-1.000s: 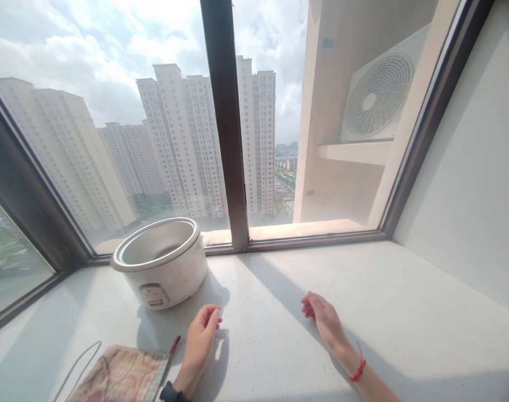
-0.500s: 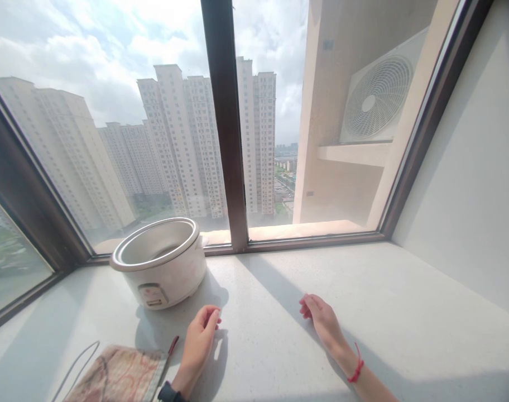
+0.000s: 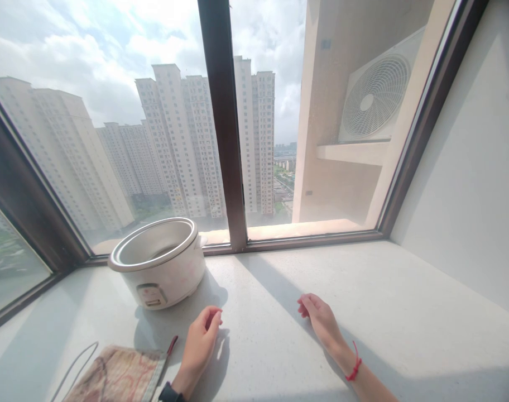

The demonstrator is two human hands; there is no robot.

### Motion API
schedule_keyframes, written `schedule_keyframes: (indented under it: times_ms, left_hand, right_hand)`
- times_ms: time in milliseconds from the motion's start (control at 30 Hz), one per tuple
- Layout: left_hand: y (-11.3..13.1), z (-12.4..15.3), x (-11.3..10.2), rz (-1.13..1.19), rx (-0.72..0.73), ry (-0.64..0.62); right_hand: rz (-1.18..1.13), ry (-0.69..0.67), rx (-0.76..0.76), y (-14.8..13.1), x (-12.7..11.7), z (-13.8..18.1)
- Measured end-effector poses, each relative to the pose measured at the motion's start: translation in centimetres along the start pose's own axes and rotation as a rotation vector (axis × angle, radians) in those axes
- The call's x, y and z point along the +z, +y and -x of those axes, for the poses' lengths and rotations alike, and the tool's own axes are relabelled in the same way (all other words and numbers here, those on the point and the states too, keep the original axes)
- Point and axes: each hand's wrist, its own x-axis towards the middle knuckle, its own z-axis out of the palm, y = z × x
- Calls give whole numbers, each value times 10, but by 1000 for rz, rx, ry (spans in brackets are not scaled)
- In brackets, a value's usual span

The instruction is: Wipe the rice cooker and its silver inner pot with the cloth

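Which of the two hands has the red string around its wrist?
The right hand, resting on the sill, wears the red string. The left hand, near the cooker pot, shows a dark band instead.

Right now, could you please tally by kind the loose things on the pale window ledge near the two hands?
White round lidless rice cooker pot: 1
Patterned pink-beige cloth pouch with grey trim: 1
Thin grey cord loop: 1
Total: 3
The left hand and right hand rest on the ledge, holding nothing.
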Motion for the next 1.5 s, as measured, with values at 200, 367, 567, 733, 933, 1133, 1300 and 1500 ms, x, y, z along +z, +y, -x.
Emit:
schedule_keyframes:
  times_ms: [200,367,567,733,933,1133,1300,1500]
  left_hand:
    - [-2,1,3,-20,6,-29]
    - [2,2,2,-27,16,-28]
    - [6,3,1,-38,14,-27]
    - [7,3,2,-44,9,-27]
    - [12,4,1,-42,24,-13]
    - [18,5,-1,-58,7,-37]
    - [19,5,-1,-60,1,-58]
    - [32,-3,-10,13,-121,-17]
  right_hand:
    - [30,-1,12,-5,1,1]
    - [27,-7,9,-5,1,2]
    - [20,-8,10,-11,1,3]
    - [18,-10,24,-19,2,5]
    - [37,-13,20,-16,2,5]
    - [61,-24,2,-1,2,0]
    - [97,-40,-10,5,1,0]
    - [169,-131,-18,-24,29,6]
